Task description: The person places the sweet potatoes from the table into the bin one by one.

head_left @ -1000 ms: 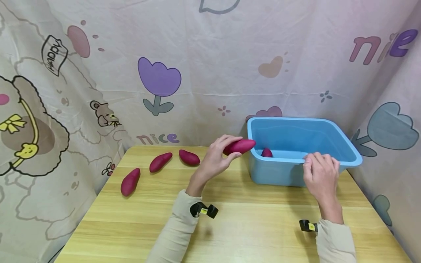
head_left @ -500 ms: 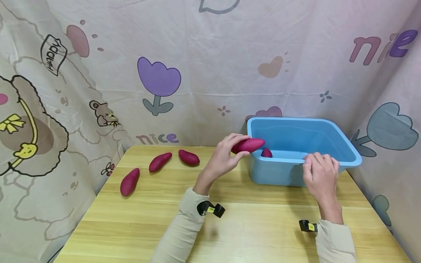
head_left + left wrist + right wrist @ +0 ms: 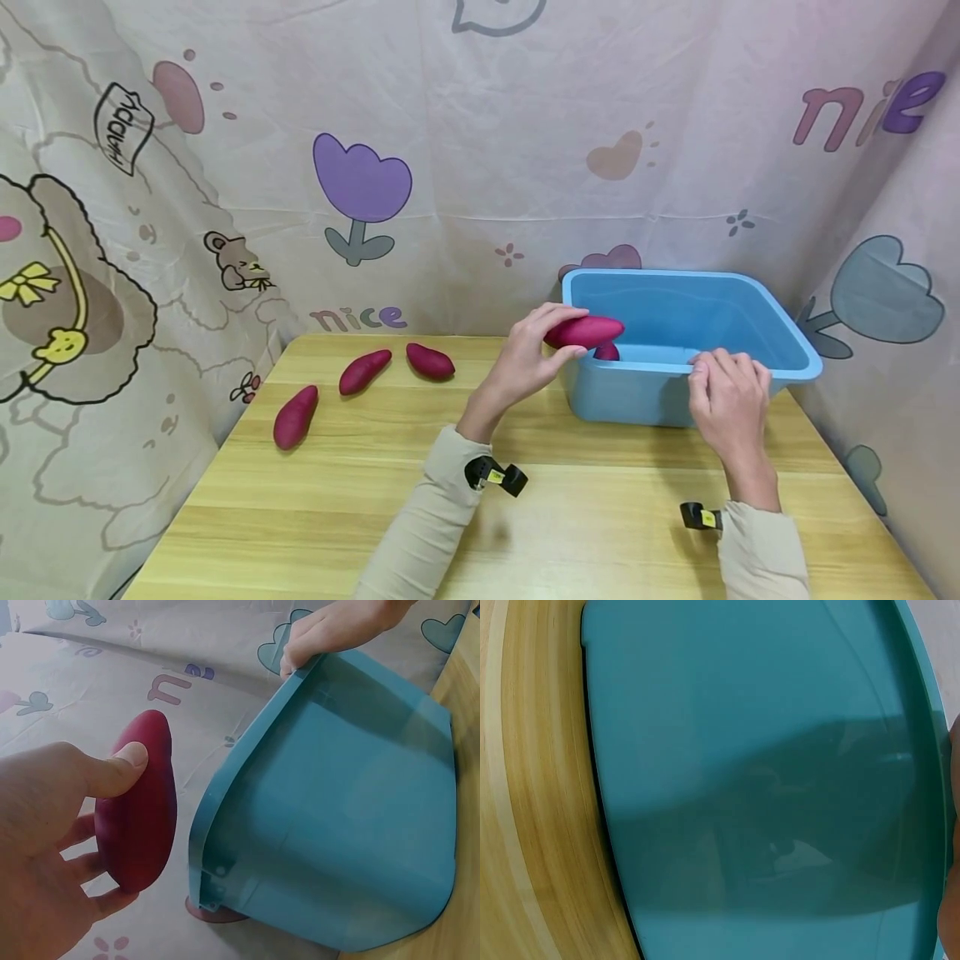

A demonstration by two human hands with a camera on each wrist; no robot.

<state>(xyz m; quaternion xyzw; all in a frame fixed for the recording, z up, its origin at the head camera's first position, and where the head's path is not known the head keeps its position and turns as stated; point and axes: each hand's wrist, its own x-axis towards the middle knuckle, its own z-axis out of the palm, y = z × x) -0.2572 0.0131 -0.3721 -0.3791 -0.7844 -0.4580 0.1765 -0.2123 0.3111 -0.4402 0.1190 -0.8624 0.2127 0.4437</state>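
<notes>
My left hand (image 3: pixel 528 358) holds a purple sweet potato (image 3: pixel 588 332) between thumb and fingers, over the left rim of a blue plastic bin (image 3: pixel 637 392). The left wrist view shows the same sweet potato (image 3: pixel 139 810) gripped along its length, with the bin (image 3: pixel 337 802) beside it. On the bin's front rim my right hand (image 3: pixel 731 404) has its fingers curled over the edge. Inside the bin, at the left, lies another sweet potato (image 3: pixel 606 351), partly hidden by the held one and the rim. In the right wrist view only the fingers' edge (image 3: pixel 951 915) shows.
Three more sweet potatoes lie on the left of the wooden table (image 3: pixel 337 500): one near the front (image 3: pixel 296 417), one behind it (image 3: pixel 365 372) and one nearer the middle (image 3: pixel 430 362). A printed cloth (image 3: pixel 480 167) hangs behind and at both sides.
My left hand has moved to the right with the sweet potato, from outside the bin's left rim to over it. The right hand has stayed on the front rim.
</notes>
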